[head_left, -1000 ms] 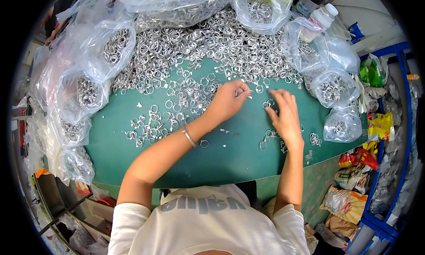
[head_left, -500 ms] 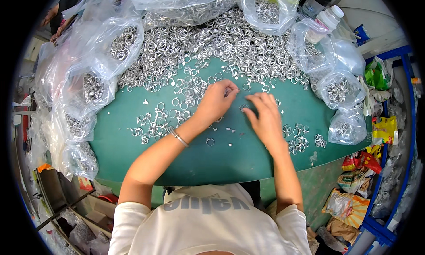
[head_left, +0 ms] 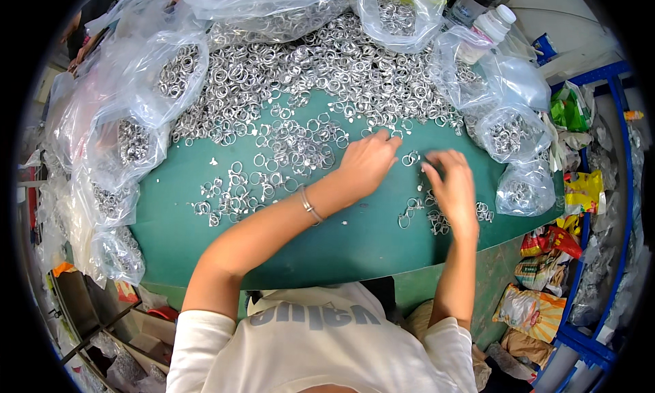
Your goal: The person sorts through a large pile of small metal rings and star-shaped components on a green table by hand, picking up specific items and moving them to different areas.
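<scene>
Fingers of our left hand (head_left: pixel 370 164) curl down at the near edge of the big pile of rings (head_left: pixel 321 62); the back of the hand hides most of the grip, so we cannot tell whether they pinch a ring. Our right hand (head_left: pixel 456 190) holds its thumb and fingers apart, with nothing visible between them. At its ten o'clock a few separate rings (head_left: pixel 411 159) lie just beside it; at its seven lies a cluster of rings (head_left: pixel 437 222).

With twelve pointing away from us on the green table (head_left: pixel 300 256), the pile spans ten to two, and loose rings (head_left: pixel 295 147) lie at ten. Our bangle (head_left: pixel 308 204) sits near some of them, so a low drag of that wrist could hook or scatter rings. Dropping the right wrist could smear the cluster. At three, a soft plastic bag (head_left: pixel 525 190) could spill if bumped.
</scene>
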Motion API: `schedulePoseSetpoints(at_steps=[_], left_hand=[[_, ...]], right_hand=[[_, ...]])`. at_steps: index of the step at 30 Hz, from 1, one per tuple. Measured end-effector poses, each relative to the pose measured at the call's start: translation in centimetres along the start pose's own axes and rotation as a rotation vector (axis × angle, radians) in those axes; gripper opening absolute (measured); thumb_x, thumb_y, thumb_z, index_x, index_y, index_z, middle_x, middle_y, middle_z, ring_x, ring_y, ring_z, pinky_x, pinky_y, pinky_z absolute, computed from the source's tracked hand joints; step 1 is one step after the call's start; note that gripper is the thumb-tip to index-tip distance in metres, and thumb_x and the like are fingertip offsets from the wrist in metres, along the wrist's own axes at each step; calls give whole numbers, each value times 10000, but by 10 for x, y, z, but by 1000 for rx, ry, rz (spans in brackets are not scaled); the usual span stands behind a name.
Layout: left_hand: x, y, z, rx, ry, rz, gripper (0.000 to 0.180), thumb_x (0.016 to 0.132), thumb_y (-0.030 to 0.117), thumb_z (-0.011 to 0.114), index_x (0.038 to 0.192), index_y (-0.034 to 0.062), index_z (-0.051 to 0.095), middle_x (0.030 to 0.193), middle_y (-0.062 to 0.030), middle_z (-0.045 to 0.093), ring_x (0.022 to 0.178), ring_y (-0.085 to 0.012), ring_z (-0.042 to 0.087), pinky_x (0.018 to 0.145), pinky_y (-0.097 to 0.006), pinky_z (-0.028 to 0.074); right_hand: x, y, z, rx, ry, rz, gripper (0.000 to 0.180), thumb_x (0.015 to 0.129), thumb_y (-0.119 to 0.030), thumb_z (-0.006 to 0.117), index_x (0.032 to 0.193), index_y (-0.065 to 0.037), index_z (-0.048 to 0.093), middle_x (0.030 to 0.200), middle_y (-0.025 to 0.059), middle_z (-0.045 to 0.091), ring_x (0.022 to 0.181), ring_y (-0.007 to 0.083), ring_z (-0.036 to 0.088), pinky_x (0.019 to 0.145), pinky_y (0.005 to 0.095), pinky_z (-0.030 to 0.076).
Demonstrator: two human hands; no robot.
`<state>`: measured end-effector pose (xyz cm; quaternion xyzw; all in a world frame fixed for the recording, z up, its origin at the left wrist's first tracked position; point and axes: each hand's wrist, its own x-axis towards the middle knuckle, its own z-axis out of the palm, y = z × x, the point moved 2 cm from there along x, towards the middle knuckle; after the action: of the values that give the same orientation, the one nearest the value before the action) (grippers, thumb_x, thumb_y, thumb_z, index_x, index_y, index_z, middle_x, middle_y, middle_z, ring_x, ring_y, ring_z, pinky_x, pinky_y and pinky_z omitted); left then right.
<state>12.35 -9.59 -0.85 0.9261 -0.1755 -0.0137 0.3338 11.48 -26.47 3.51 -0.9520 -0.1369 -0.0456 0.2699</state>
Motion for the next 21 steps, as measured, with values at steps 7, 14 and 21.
schedulePoseSetpoints(at_steps=[7,14,21], left_hand=[[8,8,15,-56,-16,68,212,779,130,654,972,59,600,878,-111,572,776,-336,597,638,-431,486],[-4,9,1,-449,144,57,88,787,74,649,861,30,638,660,-94,525,559,-225,509,523,-350,405],[-25,23,-19,-550,141,-135,222,799,50,632,1020,65,613,664,-74,505,536,-188,468,495,-326,391]], right_hand=[[12,10,19,157,-13,144,90,760,-10,647,811,32,586,737,139,600,674,274,563,638,365,448],[-9,8,16,531,143,278,43,808,0,635,824,17,599,664,10,595,574,32,499,521,199,409],[-21,-11,14,734,116,304,53,821,-1,628,858,20,596,715,14,610,631,38,521,591,191,429]])
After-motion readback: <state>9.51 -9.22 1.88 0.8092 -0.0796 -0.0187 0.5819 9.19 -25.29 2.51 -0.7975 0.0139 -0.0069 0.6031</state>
